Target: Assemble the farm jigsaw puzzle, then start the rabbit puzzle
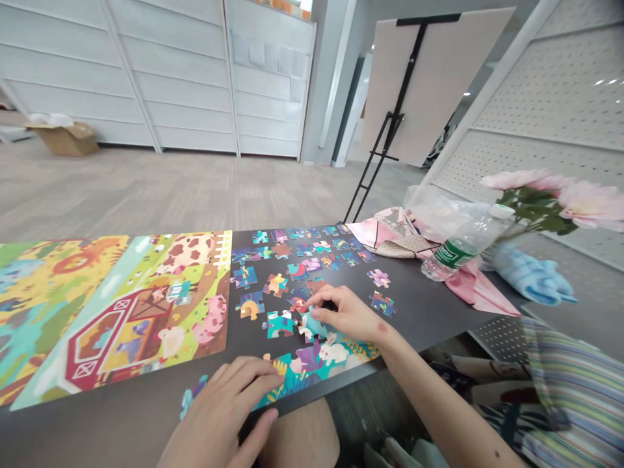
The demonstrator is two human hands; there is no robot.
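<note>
Along the table's near edge lies a joined strip of jigsaw puzzle with a white rabbit and purple leaves. My left hand rests over its left end, fingers stretched out and thumb apart. At the strip's upper side, my right hand has its thumb and index finger closed on a puzzle piece with a white and teal picture; the hand partly covers it. Just left sits a teal puzzle piece. A reddish puzzle piece lies by the index fingertip. Several loose pieces are spread farther back.
An assembled farm picture covers the table's left part. At the right stand a plastic bottle with a green label, a pink cloth, a blue cloth and pink flowers. One blue piece is beside my left hand.
</note>
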